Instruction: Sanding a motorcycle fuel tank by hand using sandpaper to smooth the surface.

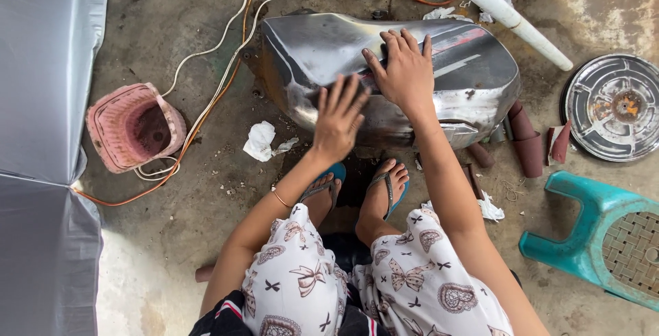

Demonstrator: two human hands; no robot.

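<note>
1. Resting on the concrete floor [178, 240] just ahead of the person's feet, a bare metal fuel tank [473, 82] lies on its side, its shell sanded to a dull silver shine with a trace of red paint near the top.
2. The right hand [405, 72] lies flat on the tank's upper face, fingers spread and closing on nothing; a dark scrap may sit under the fingertips, but I cannot tell what it is.
3. The left hand [338, 120] presses against the tank's near side, palm down and fingers fanned, also holding nothing. A thin bracelet [279, 197] circles that wrist.
4. Both feet wear blue flip-flops [391, 188] close to the tank's lower edge, and the knees are covered by patterned cloth.
5. Rolls of reddish-brown sandpaper [527, 145] lie just beside the tank's right end.
6. A crumpled white rag [260, 140] lies on the floor left of the tank.
7. White and orange cables [218, 82] run from the top edge down past a pink plastic basket [134, 126].
8. A white pipe [508, 15] lies slanted above the tank.
9. A round metal cover [613, 107] and a teal plastic stool [604, 236] sit well to the right.
10. A grey sheet [41, 102] covers the left edge.
</note>
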